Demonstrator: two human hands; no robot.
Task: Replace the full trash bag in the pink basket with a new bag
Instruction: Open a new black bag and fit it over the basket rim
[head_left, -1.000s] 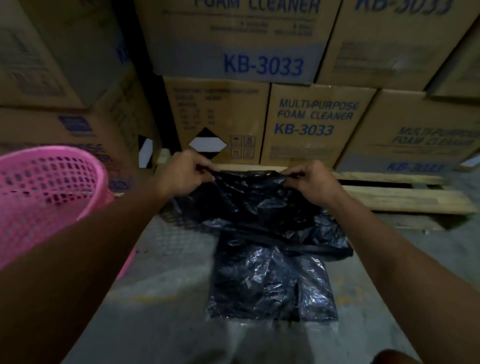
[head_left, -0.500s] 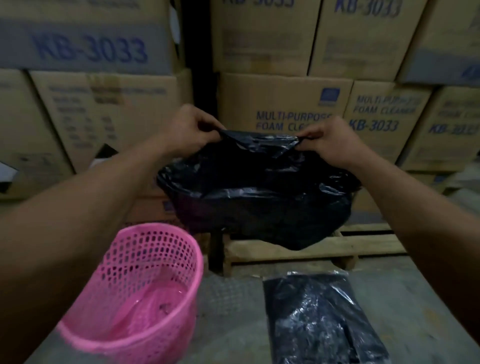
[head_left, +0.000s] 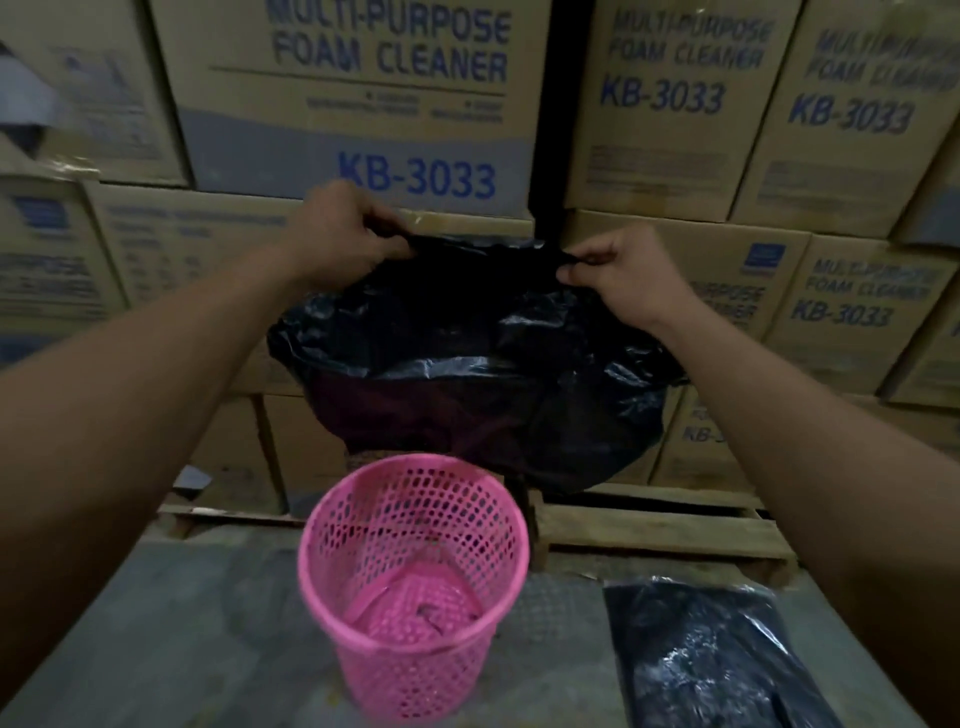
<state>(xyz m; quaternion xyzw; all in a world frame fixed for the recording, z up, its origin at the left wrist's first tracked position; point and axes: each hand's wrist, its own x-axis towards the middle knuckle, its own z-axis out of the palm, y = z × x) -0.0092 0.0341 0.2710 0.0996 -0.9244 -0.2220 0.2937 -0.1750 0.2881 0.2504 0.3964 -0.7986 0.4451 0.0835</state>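
Hands: left hand (head_left: 343, 236) and right hand (head_left: 626, 275) each pinch the new bag's (head_left: 483, 374) rim.
Basket: pink basket (head_left: 415, 582) stands empty below, on the floor.
Advice: spread the mouth wide, centre it, lower it in.

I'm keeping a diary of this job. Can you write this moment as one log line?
left hand: pinching bag rim | right hand: pinching bag rim | black bag: held above pink basket | basket: unlined

Single head-worn wide-angle view, looking forward and down, close over both forearms, boxes (head_left: 358, 104) at 12 o'clock, floor (head_left: 171, 649) at 6 o'clock
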